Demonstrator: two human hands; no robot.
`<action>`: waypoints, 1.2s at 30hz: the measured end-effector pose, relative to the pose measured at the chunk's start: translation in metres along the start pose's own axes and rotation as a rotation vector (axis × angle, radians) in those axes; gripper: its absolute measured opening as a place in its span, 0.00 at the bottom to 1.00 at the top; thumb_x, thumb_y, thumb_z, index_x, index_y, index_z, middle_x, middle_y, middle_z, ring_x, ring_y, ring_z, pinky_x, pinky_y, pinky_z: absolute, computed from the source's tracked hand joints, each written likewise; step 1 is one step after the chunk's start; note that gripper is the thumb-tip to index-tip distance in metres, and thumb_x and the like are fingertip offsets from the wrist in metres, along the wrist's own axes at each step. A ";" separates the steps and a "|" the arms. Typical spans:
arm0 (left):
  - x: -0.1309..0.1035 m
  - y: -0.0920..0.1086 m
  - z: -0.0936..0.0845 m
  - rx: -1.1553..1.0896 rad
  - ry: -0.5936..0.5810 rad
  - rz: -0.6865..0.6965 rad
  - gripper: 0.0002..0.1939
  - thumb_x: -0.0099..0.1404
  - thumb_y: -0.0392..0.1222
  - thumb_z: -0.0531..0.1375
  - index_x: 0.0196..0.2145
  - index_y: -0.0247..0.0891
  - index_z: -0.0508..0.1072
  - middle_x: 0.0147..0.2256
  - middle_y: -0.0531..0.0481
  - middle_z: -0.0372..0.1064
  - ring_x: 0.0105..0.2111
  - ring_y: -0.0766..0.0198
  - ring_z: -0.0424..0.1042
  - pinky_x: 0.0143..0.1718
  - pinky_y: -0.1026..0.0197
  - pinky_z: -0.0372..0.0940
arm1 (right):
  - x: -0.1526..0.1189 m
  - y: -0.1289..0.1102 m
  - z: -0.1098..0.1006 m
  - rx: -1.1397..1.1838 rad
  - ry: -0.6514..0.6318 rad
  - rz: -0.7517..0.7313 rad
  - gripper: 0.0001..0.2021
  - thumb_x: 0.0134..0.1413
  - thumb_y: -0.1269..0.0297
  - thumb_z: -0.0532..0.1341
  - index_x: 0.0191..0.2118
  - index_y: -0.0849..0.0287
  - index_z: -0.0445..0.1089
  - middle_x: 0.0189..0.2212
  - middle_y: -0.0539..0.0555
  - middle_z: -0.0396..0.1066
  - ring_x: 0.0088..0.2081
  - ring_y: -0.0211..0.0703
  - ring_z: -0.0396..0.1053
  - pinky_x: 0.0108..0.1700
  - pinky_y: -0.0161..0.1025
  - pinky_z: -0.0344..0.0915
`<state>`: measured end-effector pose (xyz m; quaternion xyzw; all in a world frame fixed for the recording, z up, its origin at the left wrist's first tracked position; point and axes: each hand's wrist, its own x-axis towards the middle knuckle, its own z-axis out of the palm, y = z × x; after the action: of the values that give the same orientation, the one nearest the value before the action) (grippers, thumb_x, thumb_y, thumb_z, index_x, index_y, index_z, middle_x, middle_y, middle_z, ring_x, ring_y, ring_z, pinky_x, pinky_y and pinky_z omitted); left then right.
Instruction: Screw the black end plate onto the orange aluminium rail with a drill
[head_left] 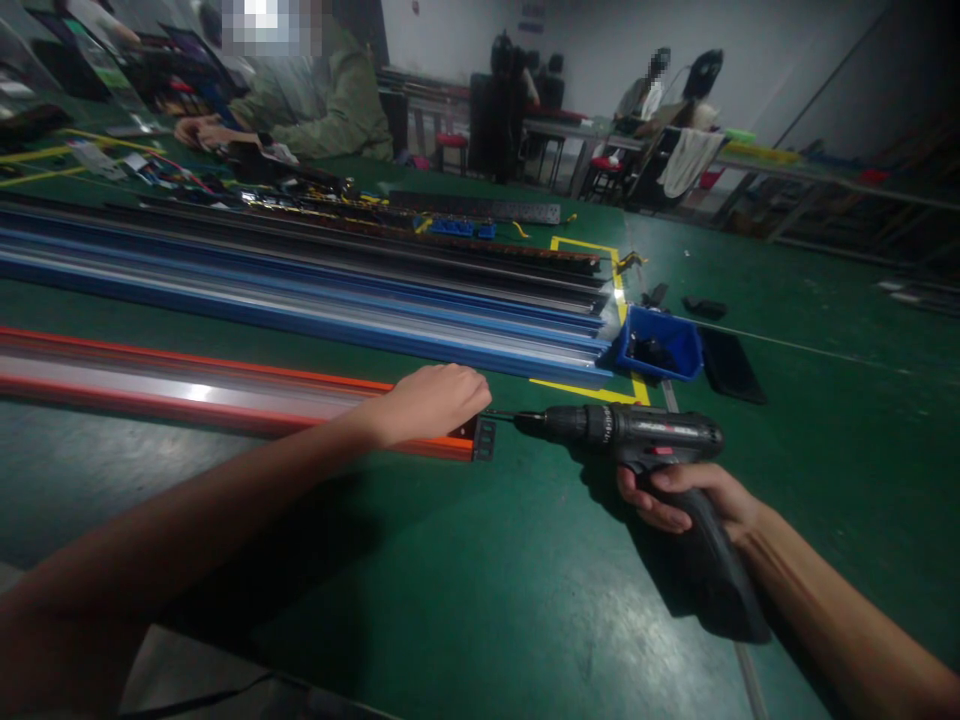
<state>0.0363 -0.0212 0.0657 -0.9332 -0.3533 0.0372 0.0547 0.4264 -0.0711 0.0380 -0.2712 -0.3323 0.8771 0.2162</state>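
An orange and silver profile point(195, 388) lies on the green table, with a black end piece point(484, 440) at its right end. Over that end is my left hand point(442, 400), its fingers curled down; whatever they pinch is hidden. My right hand point(686, 500) is wrapped round the grip of a black power drill point(652, 435), a finger near the trigger. The drill points left, and its long thin bit reaches close to my left hand and the end piece.
Beyond the profile lie blue and black profiles point(375, 310). A blue bin point(660, 345) with dark parts stands at their right end, beside a black flat object point(729, 365). Across the table point(810, 450) sits a person in a green jacket point(337, 95).
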 end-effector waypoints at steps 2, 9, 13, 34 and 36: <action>0.000 -0.001 0.002 0.002 0.009 0.006 0.15 0.74 0.36 0.49 0.43 0.34 0.76 0.42 0.40 0.76 0.40 0.54 0.76 0.37 0.56 0.67 | 0.000 0.000 0.000 0.010 -0.007 0.009 0.13 0.59 0.67 0.67 0.45 0.72 0.80 0.32 0.59 0.72 0.20 0.29 0.61 0.25 0.28 0.65; 0.000 -0.001 0.002 0.047 -0.004 0.028 0.14 0.74 0.36 0.49 0.44 0.33 0.75 0.42 0.40 0.76 0.41 0.53 0.76 0.39 0.54 0.68 | 0.001 0.001 -0.003 0.017 -0.024 -0.004 0.13 0.60 0.67 0.67 0.46 0.74 0.78 0.33 0.60 0.72 0.21 0.29 0.63 0.25 0.28 0.63; 0.000 -0.001 0.001 0.035 -0.024 0.019 0.15 0.74 0.36 0.49 0.44 0.33 0.76 0.43 0.39 0.76 0.42 0.52 0.76 0.40 0.54 0.68 | 0.000 0.001 -0.004 0.013 -0.051 -0.002 0.13 0.61 0.66 0.67 0.46 0.73 0.78 0.33 0.59 0.72 0.22 0.28 0.63 0.26 0.27 0.64; -0.001 0.001 -0.004 0.026 -0.049 -0.014 0.16 0.74 0.36 0.48 0.45 0.33 0.76 0.44 0.39 0.76 0.43 0.52 0.75 0.40 0.55 0.66 | 0.001 -0.001 -0.001 0.002 -0.069 0.005 0.12 0.65 0.66 0.66 0.46 0.71 0.78 0.35 0.58 0.73 0.23 0.28 0.65 0.28 0.27 0.68; 0.000 0.001 -0.003 0.031 -0.048 -0.016 0.16 0.74 0.36 0.48 0.45 0.33 0.75 0.44 0.38 0.76 0.43 0.52 0.75 0.39 0.55 0.66 | 0.001 -0.001 -0.001 0.002 -0.083 0.001 0.12 0.65 0.66 0.66 0.46 0.72 0.78 0.35 0.58 0.73 0.23 0.28 0.65 0.28 0.27 0.68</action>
<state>0.0367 -0.0222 0.0683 -0.9282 -0.3612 0.0645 0.0612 0.4264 -0.0689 0.0379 -0.2343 -0.3401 0.8880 0.2022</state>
